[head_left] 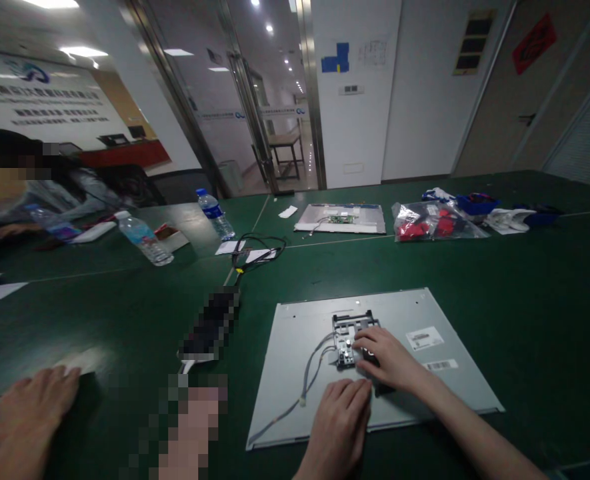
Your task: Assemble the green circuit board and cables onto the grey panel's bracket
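A flat light-grey display panel point(295, 347) lies back side up on the green table before me. At its middle sits a black and silver bracket point(343, 343) with small metal parts, and a grey cable point(305, 380) runs from it to the near left corner. My right hand point(387, 357) is on the bracket's right side, its fingers bent over a dark part there. Curled, with fingers together, my left hand point(342, 413) is at the near edge of the panel, just below the bracket. Whatever is under its fingertips is hidden.
Left of the panel lie a blurred-out phone-like device point(212, 323) and a black cable point(259, 250). Another person's hand point(37, 407) rests farther left. Behind are water bottles point(217, 217), a second panel point(319, 219) with a circuit board, and a plastic bag point(435, 223).
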The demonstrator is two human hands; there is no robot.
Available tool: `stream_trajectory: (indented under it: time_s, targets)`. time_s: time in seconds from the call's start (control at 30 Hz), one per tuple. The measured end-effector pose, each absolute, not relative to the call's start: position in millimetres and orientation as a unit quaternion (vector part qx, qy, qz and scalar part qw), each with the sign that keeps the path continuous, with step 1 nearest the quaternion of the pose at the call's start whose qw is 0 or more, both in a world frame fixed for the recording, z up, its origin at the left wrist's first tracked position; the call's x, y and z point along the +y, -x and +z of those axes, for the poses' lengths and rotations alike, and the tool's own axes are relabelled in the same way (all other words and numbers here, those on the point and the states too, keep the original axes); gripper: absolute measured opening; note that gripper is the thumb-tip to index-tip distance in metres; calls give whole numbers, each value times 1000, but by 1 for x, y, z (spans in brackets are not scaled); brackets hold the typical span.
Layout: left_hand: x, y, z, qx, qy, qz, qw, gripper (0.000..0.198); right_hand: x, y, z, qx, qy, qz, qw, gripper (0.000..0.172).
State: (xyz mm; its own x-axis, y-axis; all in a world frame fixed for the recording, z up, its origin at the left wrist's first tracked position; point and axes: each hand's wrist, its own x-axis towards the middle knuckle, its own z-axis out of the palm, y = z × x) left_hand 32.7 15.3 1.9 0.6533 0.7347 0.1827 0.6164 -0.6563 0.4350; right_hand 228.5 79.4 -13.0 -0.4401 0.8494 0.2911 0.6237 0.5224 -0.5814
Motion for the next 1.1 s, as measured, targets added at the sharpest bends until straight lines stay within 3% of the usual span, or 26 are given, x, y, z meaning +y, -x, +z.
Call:
stream_trajectory:
  time_s: [0.6,0.93,1.1]
  targets:
    - [10,-35,0,403,-884,189,142,40,73,-232,-11,-831,438,202,278,40]
    - [0,-35,-3,402,-886,186,138,40,64,-231,-11,-827,441,199,286,35]
    - [-3,-38,-1,404,-886,181,139,39,62,-232,-14,-825,443,197,293,23]
